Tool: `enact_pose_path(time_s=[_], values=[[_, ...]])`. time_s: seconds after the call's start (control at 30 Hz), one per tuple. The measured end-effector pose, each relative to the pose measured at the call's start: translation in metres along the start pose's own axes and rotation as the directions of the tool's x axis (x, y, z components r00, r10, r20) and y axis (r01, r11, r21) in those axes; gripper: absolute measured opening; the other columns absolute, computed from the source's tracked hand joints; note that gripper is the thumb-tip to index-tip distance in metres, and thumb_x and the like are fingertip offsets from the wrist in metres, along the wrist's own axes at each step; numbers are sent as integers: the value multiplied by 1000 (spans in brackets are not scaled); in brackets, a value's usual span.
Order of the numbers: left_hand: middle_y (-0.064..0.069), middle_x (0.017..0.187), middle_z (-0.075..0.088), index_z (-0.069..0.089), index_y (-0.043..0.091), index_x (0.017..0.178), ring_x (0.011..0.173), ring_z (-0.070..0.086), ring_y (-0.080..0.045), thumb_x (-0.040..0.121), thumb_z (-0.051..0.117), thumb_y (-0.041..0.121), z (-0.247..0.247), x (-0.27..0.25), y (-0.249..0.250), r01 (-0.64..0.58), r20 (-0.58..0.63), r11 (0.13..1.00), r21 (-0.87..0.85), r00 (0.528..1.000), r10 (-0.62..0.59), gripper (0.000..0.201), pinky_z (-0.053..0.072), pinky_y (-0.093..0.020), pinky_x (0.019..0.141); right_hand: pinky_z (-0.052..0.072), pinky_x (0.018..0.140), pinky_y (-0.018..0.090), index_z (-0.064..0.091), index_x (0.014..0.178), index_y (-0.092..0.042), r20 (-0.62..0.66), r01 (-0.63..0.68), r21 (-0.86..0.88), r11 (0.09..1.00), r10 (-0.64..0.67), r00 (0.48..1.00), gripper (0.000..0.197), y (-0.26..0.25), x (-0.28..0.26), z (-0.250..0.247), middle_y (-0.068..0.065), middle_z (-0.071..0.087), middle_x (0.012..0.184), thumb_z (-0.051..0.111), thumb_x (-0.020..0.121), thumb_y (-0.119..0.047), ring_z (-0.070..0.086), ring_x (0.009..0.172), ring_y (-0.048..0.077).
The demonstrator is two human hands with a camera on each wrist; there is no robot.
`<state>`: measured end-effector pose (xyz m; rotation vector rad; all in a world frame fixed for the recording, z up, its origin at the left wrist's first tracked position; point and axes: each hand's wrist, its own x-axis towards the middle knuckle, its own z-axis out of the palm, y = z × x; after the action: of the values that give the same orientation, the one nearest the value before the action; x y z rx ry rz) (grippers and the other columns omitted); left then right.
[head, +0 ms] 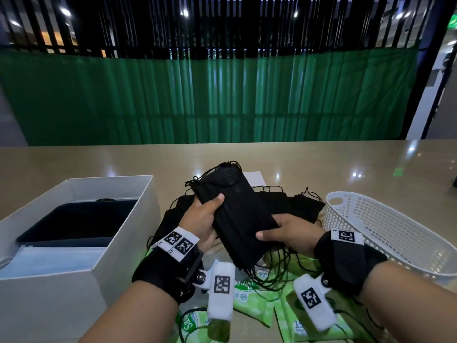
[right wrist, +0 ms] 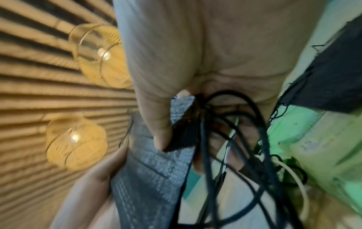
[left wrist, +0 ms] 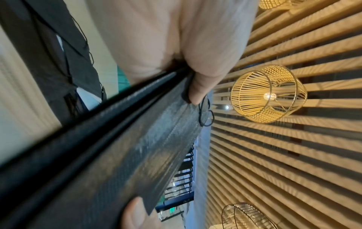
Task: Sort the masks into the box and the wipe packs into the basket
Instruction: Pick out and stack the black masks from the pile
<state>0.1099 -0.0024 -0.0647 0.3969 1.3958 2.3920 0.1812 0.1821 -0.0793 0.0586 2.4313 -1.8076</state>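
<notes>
Both hands hold a stack of black masks (head: 238, 214) above the table's middle. My left hand (head: 202, 219) grips its left side, thumb on top; the same stack of black masks (left wrist: 125, 139) shows under that thumb in the left wrist view. My right hand (head: 286, 233) grips the near right end, where ear loops (right wrist: 225, 139) dangle. More black masks (head: 294, 204) lie on the table behind. Green wipe packs (head: 252, 300) lie near the front edge under my wrists. The white box (head: 81, 219) stands left, the white basket (head: 385, 233) right.
The box holds a dark tray (head: 79, 221) and light blue masks (head: 54, 258). A white sheet (head: 254, 178) lies behind the mask pile. A green curtain (head: 210, 95) hangs beyond the beige table (head: 346, 164).
</notes>
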Motion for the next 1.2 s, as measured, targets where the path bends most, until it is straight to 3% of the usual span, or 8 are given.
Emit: enact_pose_path(time_s=[0.2, 0.33, 0.53, 0.67, 0.8, 0.97, 1.1, 1.2], values=[[-8, 78, 68, 58, 14, 82, 66, 66, -17, 91, 49, -4, -21, 0, 1, 85, -98, 992, 96, 992, -75, 22, 57, -28, 53, 53, 67, 31, 64, 106, -3, -291, 25, 411, 911, 105, 951, 20, 10, 1, -19, 15, 71, 92, 61, 88, -11, 67, 75, 25], [-11, 82, 61, 56, 11, 86, 60, 61, -17, 94, 50, 2, -24, -5, -15, 253, -145, 942, 221, 964, -224, 13, 49, -19, 38, 58, 64, 27, 66, 100, -4, -289, -30, 502, 864, 200, 936, 22, 20, -2, -19, 14, 73, 88, 62, 88, -22, 70, 71, 22], [-10, 85, 60, 52, 12, 89, 71, 59, -21, 95, 48, 3, -18, -8, -23, 274, -128, 927, 256, 960, -249, 12, 50, -21, 39, 59, 75, 33, 64, 112, -1, -197, -91, 535, 840, 229, 953, 25, 34, -3, -5, 17, 72, 101, 60, 87, -4, 70, 85, 26], [-9, 79, 63, 57, 14, 81, 73, 60, -19, 93, 52, 7, -28, -7, -10, 250, -168, 895, 370, 965, -201, 15, 52, -30, 60, 55, 86, 40, 63, 115, -1, -191, -77, 588, 805, 231, 954, 29, 43, -2, -9, 19, 70, 107, 60, 85, -2, 68, 95, 30], [-11, 75, 63, 49, 10, 76, 70, 61, -21, 95, 42, 6, -37, -5, 6, 154, -236, 985, 81, 963, -131, 21, 51, -32, 68, 52, 93, 40, 61, 119, -1, -187, -71, 566, 821, 212, 959, 36, 48, -1, -8, 19, 69, 111, 62, 83, -1, 64, 106, 34], [-5, 46, 42, 41, 10, 67, 40, 46, -16, 89, 36, 8, -42, -6, 19, 133, -119, 979, -152, 981, -152, 23, 54, -28, 51, 59, 73, 30, 62, 115, -2, -212, -51, 553, 832, 199, 957, 31, 50, -1, -7, 19, 70, 106, 60, 84, 2, 69, 91, 27], [3, 39, 29, 37, 15, 62, 29, 25, -8, 90, 42, 9, -40, -8, 18, 256, -99, 947, 195, 966, -241, 29, 35, -18, 37, 53, 92, 41, 61, 118, -2, -214, -39, 570, 820, 194, 957, 47, 54, -1, -8, 20, 69, 109, 69, 72, -4, 65, 103, 34], [4, 40, 29, 42, 14, 66, 29, 26, -8, 92, 52, 12, -41, -9, 11, 363, -122, 733, 575, 924, -363, 28, 25, -17, 37, 53, 91, 42, 60, 118, 0, -234, -20, 584, 812, 192, 953, 42, 56, -2, -8, 21, 68, 109, 67, 76, -3, 64, 104, 35]])
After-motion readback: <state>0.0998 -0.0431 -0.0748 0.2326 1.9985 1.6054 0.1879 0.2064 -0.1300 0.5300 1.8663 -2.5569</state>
